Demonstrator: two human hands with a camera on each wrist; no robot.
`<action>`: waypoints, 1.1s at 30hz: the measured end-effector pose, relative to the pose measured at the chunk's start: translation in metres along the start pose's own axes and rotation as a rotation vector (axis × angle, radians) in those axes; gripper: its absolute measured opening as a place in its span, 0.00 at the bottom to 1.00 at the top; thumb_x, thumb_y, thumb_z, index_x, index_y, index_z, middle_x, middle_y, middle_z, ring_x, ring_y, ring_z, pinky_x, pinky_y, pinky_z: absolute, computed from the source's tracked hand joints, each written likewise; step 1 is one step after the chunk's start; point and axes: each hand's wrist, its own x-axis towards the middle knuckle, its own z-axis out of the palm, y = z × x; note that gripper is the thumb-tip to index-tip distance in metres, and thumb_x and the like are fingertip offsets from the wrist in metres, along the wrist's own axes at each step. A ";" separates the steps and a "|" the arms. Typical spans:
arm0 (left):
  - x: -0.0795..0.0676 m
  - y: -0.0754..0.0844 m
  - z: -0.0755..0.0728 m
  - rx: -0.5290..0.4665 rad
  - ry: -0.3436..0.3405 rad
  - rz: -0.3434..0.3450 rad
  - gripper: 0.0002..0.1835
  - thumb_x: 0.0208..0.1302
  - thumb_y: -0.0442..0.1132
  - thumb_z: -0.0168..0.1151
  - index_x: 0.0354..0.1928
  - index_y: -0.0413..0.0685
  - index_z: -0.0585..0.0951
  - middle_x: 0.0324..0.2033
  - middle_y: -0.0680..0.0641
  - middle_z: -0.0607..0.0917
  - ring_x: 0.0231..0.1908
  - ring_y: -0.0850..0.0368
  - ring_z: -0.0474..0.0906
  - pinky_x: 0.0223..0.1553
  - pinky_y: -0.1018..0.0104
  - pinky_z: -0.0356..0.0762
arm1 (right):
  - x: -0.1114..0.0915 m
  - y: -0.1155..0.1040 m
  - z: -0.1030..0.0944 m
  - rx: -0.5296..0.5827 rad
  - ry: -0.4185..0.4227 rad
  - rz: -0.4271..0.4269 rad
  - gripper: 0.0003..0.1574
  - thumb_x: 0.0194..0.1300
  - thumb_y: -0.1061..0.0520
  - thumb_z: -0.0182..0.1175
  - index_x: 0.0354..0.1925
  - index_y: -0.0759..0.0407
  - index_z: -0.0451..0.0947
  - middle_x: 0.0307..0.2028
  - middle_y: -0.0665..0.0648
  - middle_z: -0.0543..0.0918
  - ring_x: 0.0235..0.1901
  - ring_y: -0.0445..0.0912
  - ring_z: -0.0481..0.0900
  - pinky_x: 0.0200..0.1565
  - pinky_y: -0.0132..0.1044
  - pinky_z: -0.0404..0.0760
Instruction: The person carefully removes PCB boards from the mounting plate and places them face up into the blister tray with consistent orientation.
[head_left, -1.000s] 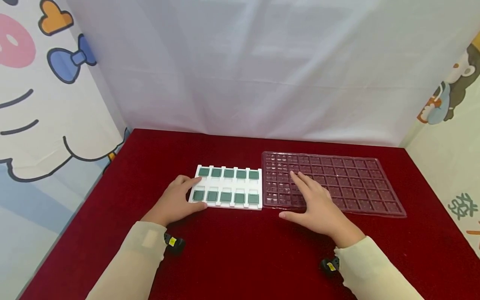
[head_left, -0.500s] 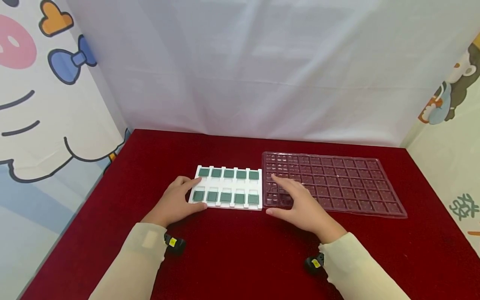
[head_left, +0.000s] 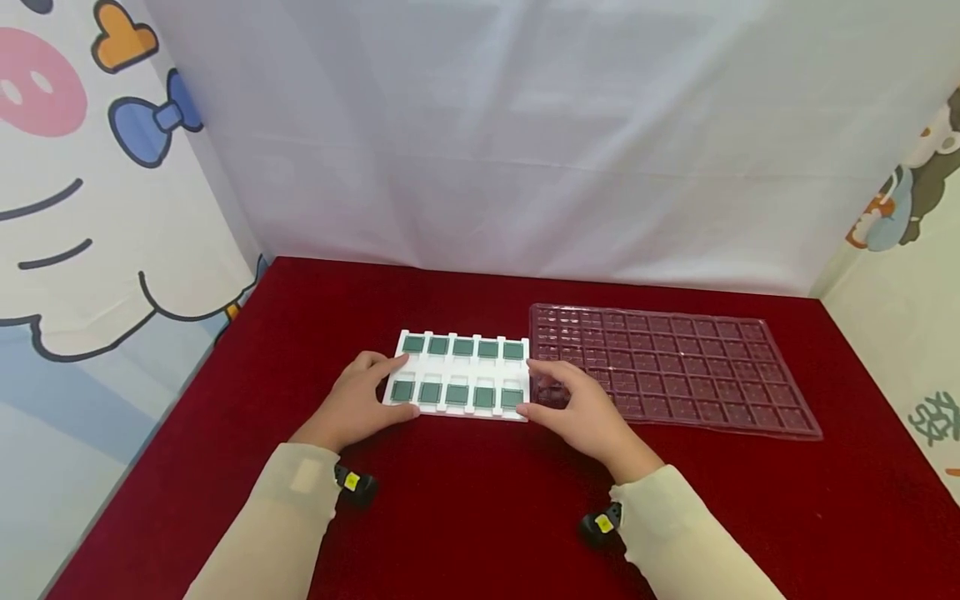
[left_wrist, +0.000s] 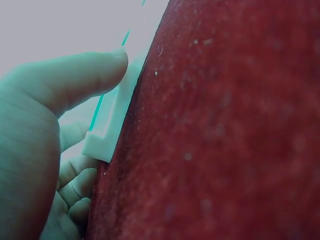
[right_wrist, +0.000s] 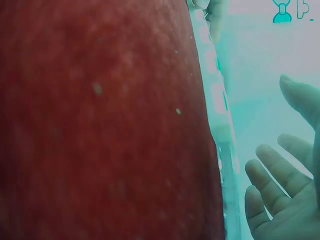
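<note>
A white tray lies flat on the red cloth, carrying two rows of dark green square chips. My left hand grips its left end, thumb on the front edge and index finger toward the back. In the left wrist view the thumb overlaps the tray's white edge, with the other fingers curled beyond the corner. My right hand is at the tray's right end, its thumb and index fingertips right by the corners. The right wrist view shows those fingers spread and relaxed, holding nothing.
A clear plastic compartment tray lies directly right of the white one, partly behind my right hand. White curtain hangs at the table's back edge, and printed cloth stands along the left side.
My right hand has moved left from over the clear tray to the white tray's right end. My left hand keeps its place at the left end.
</note>
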 end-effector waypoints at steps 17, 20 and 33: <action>0.000 -0.001 0.001 -0.019 0.010 0.003 0.48 0.59 0.54 0.76 0.78 0.50 0.67 0.65 0.42 0.69 0.63 0.43 0.65 0.61 0.44 0.73 | 0.009 -0.001 0.016 -0.024 -0.039 0.023 0.29 0.61 0.53 0.76 0.60 0.53 0.84 0.48 0.52 0.82 0.43 0.48 0.74 0.43 0.43 0.75; -0.001 -0.002 0.001 -0.017 0.016 0.003 0.47 0.58 0.53 0.76 0.78 0.50 0.67 0.65 0.42 0.69 0.63 0.43 0.65 0.61 0.44 0.72 | 0.010 -0.001 0.017 -0.043 -0.045 0.024 0.28 0.61 0.53 0.76 0.60 0.52 0.84 0.47 0.52 0.81 0.43 0.47 0.74 0.43 0.42 0.75; -0.001 -0.002 0.002 -0.027 0.019 0.007 0.48 0.58 0.53 0.77 0.78 0.50 0.67 0.64 0.42 0.70 0.63 0.44 0.66 0.61 0.44 0.71 | 0.011 -0.003 0.021 -0.112 -0.047 -0.005 0.25 0.62 0.56 0.75 0.58 0.54 0.85 0.51 0.51 0.82 0.43 0.47 0.74 0.46 0.43 0.75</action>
